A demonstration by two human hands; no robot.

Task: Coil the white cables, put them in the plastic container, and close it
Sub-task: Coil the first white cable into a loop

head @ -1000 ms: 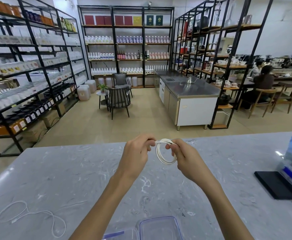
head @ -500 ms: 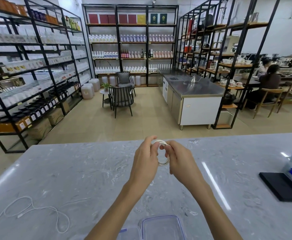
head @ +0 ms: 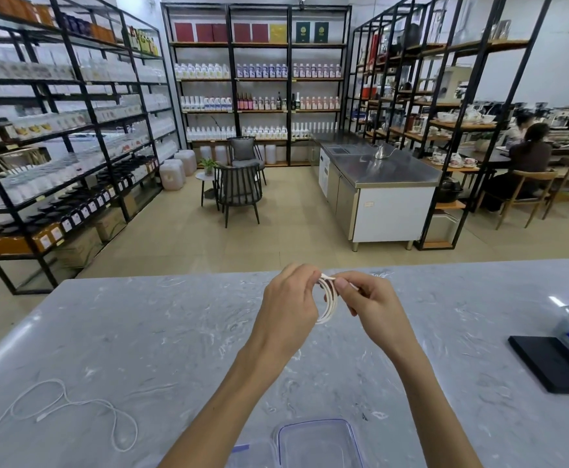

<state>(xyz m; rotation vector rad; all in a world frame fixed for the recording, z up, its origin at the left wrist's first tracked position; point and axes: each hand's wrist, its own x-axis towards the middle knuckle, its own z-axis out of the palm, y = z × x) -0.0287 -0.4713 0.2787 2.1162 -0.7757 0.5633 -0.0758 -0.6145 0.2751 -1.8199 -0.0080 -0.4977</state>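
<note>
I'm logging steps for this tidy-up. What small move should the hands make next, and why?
Probably lower the coil into the open container near the body. The left hand and right hand pinch it as a compact loop above the counter, so winding looks finished. A second cable lies loose at left.

**A shop stocked with bottled goods**

We see tall black metal shelving racks (head: 259, 86) lined with rows of white and pink bottles (head: 256, 70), a stainless-steel counter (head: 381, 167), and wooden chairs (head: 526, 194) at tables.
</note>
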